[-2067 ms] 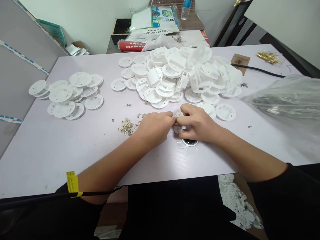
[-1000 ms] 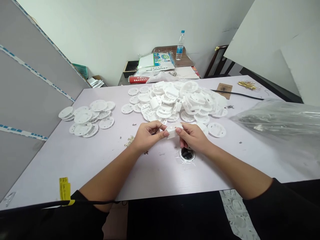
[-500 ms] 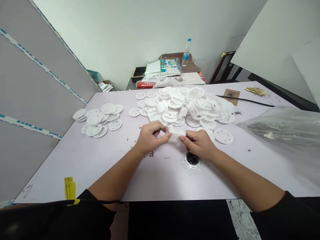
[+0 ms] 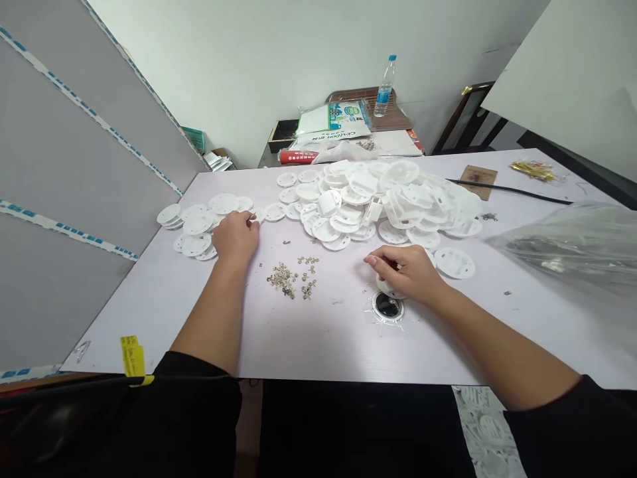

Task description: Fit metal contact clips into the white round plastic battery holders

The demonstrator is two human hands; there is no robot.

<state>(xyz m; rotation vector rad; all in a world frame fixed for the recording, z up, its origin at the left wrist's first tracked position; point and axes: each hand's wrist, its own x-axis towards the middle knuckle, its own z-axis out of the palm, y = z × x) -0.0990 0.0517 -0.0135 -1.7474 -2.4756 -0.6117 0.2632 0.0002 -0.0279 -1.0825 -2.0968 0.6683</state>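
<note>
Left hand (image 4: 236, 237) half-curled, worktop's (image 4: 298, 348) ten o'clock, by white discs (image 4: 196, 226); grip hidden. Right hand (image 4: 405, 272), three o'clock, loosely curled above slotted disc (image 4: 386, 288); hold unclear. Metal clips (image 4: 281, 277) between, likely for reach.

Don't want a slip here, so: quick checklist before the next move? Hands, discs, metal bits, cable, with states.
1. Left hand grip known: cannot tell; it is at the left pile, fingertips unclear.
2. Right hand grip known: cannot tell; a disc shows beneath it, held or lying.
3. Metal bits uncovered: ok.
4. Metal bits in one heap: not ok; several clusters and strays.
5. Cable away from both hands: ok, far right.
</note>
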